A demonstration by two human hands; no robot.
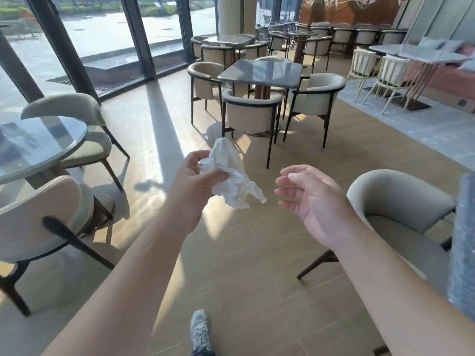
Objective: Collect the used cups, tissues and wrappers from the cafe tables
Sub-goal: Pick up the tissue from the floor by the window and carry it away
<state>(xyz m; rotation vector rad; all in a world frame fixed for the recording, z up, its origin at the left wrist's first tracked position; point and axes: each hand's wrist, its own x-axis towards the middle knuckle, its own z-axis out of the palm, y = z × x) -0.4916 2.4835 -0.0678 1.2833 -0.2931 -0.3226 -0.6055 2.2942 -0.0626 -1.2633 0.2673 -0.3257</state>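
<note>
left grip (191, 179): clenched (thumb forward) | right grip (304, 195): fingers loose

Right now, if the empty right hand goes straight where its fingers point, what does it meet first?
Probably the crumpled tissue held in the left hand: the right hand fingers point left towards its hanging corner, though depth is unclear.

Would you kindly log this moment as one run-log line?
left hand: grips crumpled tissue | right hand: open, holds nothing | setting: between cafe tables, above wooden floor
</note>
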